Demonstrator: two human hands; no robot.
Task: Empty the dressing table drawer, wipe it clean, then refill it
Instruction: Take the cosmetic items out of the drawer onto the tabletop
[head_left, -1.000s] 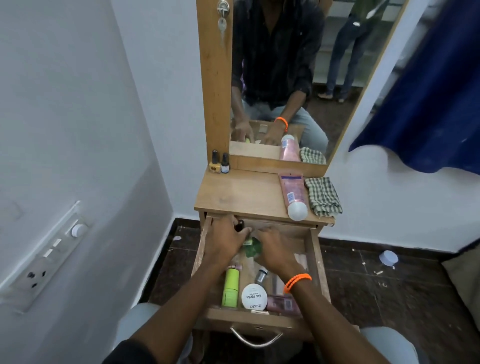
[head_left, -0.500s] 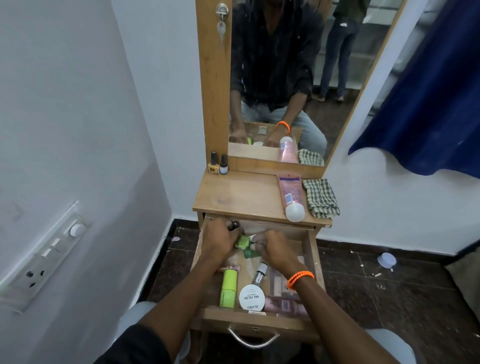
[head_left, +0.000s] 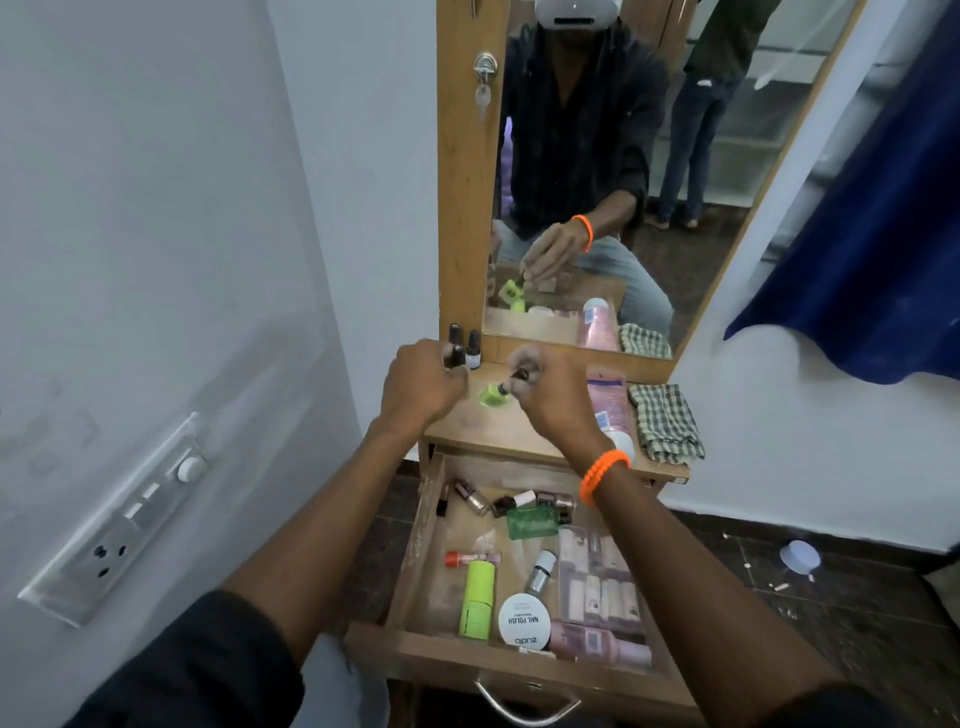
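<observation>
Emptying underway: left hand (head_left: 423, 387) grips a dark little bottle (head_left: 456, 358), right hand (head_left: 550, 397) pinches a lime-green bottle (head_left: 493, 395) over the wooden tabletop (head_left: 498, 423); set down, then reach the crowded near drawer (head_left: 415, 587).

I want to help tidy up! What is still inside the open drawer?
Inside the drawer: a lime tube, a round white nail polish tin, a green packet, and small bottles. The right forearm covers part.

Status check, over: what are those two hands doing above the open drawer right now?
Left hand grips small dark bottle; right hand pinches green nail polish bottle over tabletop. Drawer open, holding many items. Nothing blocking.
</observation>
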